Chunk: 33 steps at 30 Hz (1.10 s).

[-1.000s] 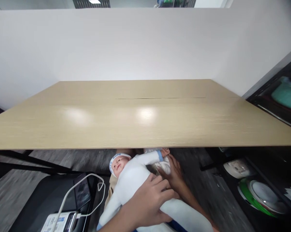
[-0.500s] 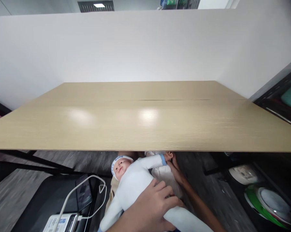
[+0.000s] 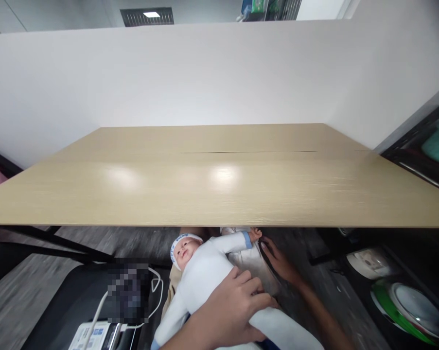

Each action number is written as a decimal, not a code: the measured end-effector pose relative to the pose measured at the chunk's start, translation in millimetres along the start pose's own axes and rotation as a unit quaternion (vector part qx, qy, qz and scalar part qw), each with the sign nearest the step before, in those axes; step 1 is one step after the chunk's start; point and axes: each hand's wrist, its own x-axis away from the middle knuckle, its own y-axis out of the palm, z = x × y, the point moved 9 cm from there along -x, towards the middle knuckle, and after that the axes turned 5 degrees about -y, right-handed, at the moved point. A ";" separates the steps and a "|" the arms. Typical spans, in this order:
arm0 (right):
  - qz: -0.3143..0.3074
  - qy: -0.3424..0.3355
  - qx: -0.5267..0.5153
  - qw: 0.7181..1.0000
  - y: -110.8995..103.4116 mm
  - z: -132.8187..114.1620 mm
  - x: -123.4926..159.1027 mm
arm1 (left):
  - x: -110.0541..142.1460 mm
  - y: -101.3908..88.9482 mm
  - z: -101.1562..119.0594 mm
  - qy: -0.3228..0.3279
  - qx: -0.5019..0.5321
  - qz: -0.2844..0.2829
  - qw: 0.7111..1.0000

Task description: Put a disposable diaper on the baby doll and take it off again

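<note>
A baby doll [image 3: 210, 274] in a white suit with blue cuffs and a printed white cap lies face up across my lap, beneath the table's front edge. My left hand [image 3: 237, 304] reaches over its body, with the fingers curled round it at the hip and upper leg. Just beyond the doll's outstretched hand, my right hand [image 3: 279, 260] is low beside a pale bundle [image 3: 252, 265] with a dark edge. Its fingers look stretched and slightly apart, with the tips at that dark edge. What the pale bundle is, I cannot make out.
A wood-coloured tabletop [image 3: 219, 184] spans the view above my hands, with a white partition [image 3: 219, 78] behind. At left, a black seat [image 3: 66, 301] bears a white boxy device [image 3: 91, 335] with a white cable. Round items, including a green-rimmed one [image 3: 390, 306], stand at lower right.
My right hand has moved right, away from the doll's hand, and its fingers have spread. My left hand stays on the doll. The view has shifted slightly.
</note>
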 end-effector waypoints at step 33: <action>-0.300 -0.307 0.034 0.902 43.7 -297.4 6.2 | 67.5 1.4 39.6 -0.005 -0.115 0.224 0.968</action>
